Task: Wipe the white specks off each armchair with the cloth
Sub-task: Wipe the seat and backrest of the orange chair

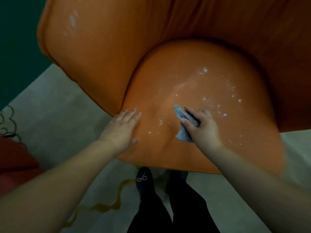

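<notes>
An orange armchair [107, 47] fills the upper view, its rounded seat cushion [193, 64] dotted with white specks [204, 70], thickest at the middle and right. More white smears [72, 21] mark the left armrest. My right hand [202, 126] grips a bunched grey cloth [183, 130] and presses it on the seat's front middle. My left hand [122, 128] rests flat on the seat's front left edge, fingers straight.
A pale patterned rug [55, 118] covers the floor under the chair. My legs in dark trousers and a dark slipper [143, 180] stand just before the seat's front edge. Part of a red object [15, 158] sits at the far left. A dark green wall [15, 31] lies behind.
</notes>
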Available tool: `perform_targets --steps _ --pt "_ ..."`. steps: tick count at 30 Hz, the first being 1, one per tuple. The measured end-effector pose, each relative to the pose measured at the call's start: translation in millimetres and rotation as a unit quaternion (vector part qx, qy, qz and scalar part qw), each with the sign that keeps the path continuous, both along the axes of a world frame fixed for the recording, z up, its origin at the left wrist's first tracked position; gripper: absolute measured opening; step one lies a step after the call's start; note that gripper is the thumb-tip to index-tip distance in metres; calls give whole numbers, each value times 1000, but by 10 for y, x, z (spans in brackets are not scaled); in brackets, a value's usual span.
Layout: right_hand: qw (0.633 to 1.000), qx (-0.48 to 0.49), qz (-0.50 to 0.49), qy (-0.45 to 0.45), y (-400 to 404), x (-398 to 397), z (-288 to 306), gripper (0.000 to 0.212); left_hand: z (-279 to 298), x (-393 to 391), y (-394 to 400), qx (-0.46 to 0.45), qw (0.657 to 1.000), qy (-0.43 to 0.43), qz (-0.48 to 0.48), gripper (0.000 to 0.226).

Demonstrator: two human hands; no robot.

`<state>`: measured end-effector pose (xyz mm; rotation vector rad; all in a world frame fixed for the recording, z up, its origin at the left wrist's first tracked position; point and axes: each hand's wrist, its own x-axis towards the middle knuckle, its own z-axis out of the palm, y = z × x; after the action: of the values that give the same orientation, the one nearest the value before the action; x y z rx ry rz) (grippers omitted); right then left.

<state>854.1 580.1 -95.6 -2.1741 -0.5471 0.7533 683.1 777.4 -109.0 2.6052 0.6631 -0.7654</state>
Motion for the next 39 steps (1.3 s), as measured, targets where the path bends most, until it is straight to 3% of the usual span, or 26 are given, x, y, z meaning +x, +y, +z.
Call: perform_targets --steps 6,10,14,19,21,24,25,26,28,30,31,33,36,37,39 --pt "999 36 4 -22 282 -389 -872 38 -685 -240 86 -27 999 -4 34 104" --pt "994 54 20 -90 425 -729 -1182 36 -881 -314 92 -43 997 -30 60 106" --pt "978 -10 21 -206 526 -946 -1330 39 -979 -346 70 -44 994 -59 82 107" --pt "942 20 154 -297 510 -872 -1385 35 -996 -382 61 -46 994 -66 78 108" --pt "947 -3 97 -305 476 -600 -1401 37 -990 -389 76 -49 993 -72 78 107" --pt "959 -66 -126 -244 470 -275 -1435 34 -984 -377 69 -45 993 -75 77 107" --pt "962 -47 -142 -228 494 -303 -1452 33 -985 -371 58 -43 993 -77 81 107" --pt "969 -22 -112 -219 526 -402 -1448 33 -989 -355 44 -39 993 -80 83 108" --pt "971 26 55 -229 561 -726 -1427 33 -1001 -314 24 -30 992 -85 85 109" --pt "942 47 203 -264 503 -859 -1389 36 -1018 -283 19 -27 991 -91 92 111" --pt "931 40 224 -285 480 -784 -1385 36 -1024 -279 21 -30 991 -93 96 112" --pt "936 13 161 -313 448 -548 -1417 36 -1027 -294 33 -38 990 -94 99 114" --pt "966 -18 9 -257 435 -472 -1425 36 -1021 -359 55 -37 991 -86 98 115" --pt "971 -4 24 -239 449 -567 -1422 37 -1022 -379 58 -34 991 -85 101 115" --pt "964 29 146 -220 444 -855 -1410 37 -1016 -395 54 -33 990 -89 102 113"
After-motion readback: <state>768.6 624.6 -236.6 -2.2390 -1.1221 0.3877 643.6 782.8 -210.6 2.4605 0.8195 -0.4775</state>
